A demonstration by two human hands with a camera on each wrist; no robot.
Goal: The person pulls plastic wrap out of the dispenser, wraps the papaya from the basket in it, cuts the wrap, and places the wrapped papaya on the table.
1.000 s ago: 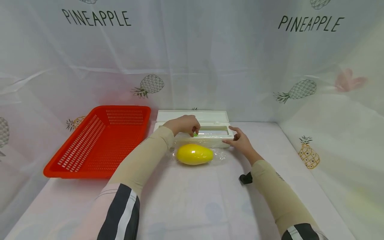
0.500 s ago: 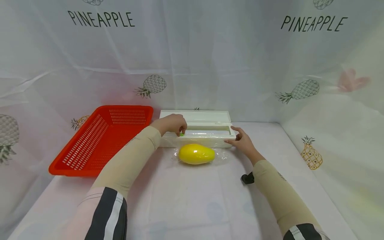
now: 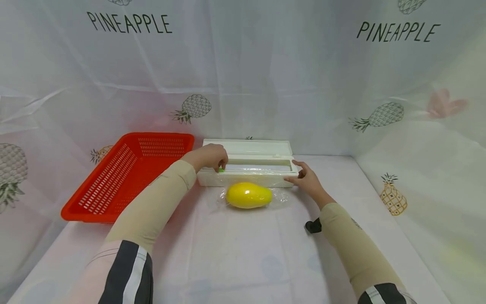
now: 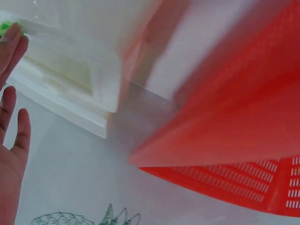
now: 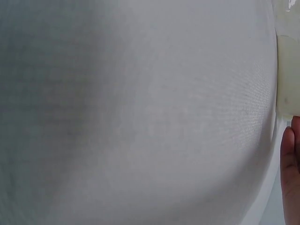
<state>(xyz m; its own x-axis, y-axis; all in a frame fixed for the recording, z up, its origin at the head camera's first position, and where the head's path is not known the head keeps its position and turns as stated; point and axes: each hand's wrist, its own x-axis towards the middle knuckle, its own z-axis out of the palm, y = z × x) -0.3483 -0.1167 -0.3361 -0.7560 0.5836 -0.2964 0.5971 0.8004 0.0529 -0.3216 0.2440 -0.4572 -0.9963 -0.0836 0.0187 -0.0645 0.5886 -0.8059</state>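
Note:
A white cling film dispenser [image 3: 262, 180] stands at the back of the table, its lid [image 3: 248, 147] raised. My left hand [image 3: 209, 156] pinches the small green slide cutter [image 3: 221, 170] near the dispenser's left end; in the left wrist view fingertips touch this cutter [image 4: 5, 28]. My right hand [image 3: 306, 179] grips the dispenser's right end, thumb at the front and fingers toward the top; only part of it shows in the right wrist view. Just in front lies a smooth yellow mango-like fruit [image 3: 248, 195] with clear cling film [image 3: 280, 196] spread around it.
A red plastic basket [image 3: 114, 219] with slotted walls stands to the left, close to my left forearm. Behind the table hangs a white pineapple-print cloth [image 3: 243, 63]. A small black object [image 3: 313, 226] shows beside my right sleeve.
My left hand has slid leftward along the dispenser with the green cutter, from near its middle to near its left end. The right hand keeps its grip. The fruit stays in place.

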